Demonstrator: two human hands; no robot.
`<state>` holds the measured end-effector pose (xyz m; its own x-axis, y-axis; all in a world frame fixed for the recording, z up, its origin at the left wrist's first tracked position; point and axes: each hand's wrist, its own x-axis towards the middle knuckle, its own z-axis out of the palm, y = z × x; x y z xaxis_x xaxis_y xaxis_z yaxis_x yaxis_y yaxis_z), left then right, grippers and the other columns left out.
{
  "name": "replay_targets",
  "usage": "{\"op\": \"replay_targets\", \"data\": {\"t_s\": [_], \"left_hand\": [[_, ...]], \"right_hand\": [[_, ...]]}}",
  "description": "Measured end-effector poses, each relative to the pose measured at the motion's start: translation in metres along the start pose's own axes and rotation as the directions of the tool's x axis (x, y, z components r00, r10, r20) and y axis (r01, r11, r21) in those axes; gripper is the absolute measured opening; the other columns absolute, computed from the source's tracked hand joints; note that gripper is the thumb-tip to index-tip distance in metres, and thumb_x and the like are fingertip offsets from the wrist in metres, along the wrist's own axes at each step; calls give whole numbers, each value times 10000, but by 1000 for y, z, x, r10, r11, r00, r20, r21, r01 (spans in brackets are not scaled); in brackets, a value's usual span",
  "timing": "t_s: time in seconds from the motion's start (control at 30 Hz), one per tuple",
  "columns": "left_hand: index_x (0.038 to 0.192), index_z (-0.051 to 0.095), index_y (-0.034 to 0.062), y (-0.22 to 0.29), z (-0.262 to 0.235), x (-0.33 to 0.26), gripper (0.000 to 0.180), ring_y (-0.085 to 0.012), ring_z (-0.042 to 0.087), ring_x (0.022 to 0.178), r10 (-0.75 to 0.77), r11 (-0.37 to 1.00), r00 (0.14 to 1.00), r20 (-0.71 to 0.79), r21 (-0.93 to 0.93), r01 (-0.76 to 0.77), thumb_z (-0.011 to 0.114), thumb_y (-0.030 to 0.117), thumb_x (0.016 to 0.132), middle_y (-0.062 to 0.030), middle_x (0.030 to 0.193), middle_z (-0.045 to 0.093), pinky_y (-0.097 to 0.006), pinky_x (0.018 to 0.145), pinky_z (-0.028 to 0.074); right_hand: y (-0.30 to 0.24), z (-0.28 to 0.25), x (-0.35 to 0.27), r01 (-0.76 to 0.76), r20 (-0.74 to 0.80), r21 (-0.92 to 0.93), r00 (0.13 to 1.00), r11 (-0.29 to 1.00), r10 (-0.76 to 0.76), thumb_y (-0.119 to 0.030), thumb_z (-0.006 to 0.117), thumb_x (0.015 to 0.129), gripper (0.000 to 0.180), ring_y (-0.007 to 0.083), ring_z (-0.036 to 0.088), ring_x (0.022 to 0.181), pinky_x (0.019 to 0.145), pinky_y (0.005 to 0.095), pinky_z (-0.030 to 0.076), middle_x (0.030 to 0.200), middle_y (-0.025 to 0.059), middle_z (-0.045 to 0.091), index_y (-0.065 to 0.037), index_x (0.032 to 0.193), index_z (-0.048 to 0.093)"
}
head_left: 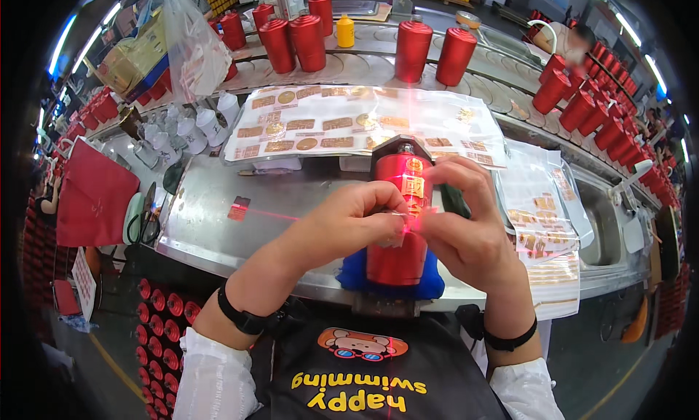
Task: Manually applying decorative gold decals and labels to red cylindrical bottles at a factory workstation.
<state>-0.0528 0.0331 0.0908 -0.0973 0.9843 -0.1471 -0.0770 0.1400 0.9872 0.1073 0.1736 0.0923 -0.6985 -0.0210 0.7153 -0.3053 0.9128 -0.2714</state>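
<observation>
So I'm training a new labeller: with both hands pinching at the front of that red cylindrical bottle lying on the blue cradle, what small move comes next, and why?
Probably press the small sticker down onto the red cylindrical bottle. The left hand and right hand meet at its front, right where the red laser line crosses.

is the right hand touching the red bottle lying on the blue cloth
Touching: the head view shows the right hand with its fingers pressed on the red cylindrical bottle resting on the blue cloth.
</observation>
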Motion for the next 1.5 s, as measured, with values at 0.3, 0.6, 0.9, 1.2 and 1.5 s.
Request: {"op": "replay_targets", "data": {"t_s": [0.3,0.6,0.9,1.2,1.5], "left_hand": [[960,575,52,-14,-12,-5,111,-78,568,817,-12,998,1000,26,-68,14,598,155,927,-3,874,608,-239,733,455],[962,570,50,-8,0,-8,121,-52,536,807,-4,1000,1000,18,-14,5,601,164,937,23,880,580,-224,724,458],[940,556,35,-13,-1,-9,112,-67,514,764,15,994,999,32,-111,-11,599,139,933,-1,857,586,-234,690,428],[935,585,22,0,18,-14,81,-68,548,748,128,938,989,-73,334,-96,568,97,910,-4,816,617,-235,687,442],[922,594,25,-4,15,-16,85,-42,524,736,117,938,991,-65,336,-88,579,107,905,17,804,596,-223,660,433]], "right_hand": [[1,-5,-36,-116,-39,5,992,993,116,19,734,621,317,371,483,1160,942,452,427,1195,125,526,-117,903,689],[-4,12,-16,55,-79,-100,995,993,-63,-8,715,611,318,360,501,1137,923,435,467,1210,116,516,-108,907,658],[-4,9,-38,44,-108,-112,993,993,-56,-42,735,636,266,360,486,1151,890,430,468,1186,117,530,-99,881,649],[-12,13,-37,-415,-1,400,892,817,453,-93,727,789,119,285,552,1024,828,353,452,1109,180,541,-38,825,628],[-4,15,-48,-441,96,557,876,704,472,-95,692,856,110,117,523,835,699,239,430,1113,82,547,-15,845,616]]}}
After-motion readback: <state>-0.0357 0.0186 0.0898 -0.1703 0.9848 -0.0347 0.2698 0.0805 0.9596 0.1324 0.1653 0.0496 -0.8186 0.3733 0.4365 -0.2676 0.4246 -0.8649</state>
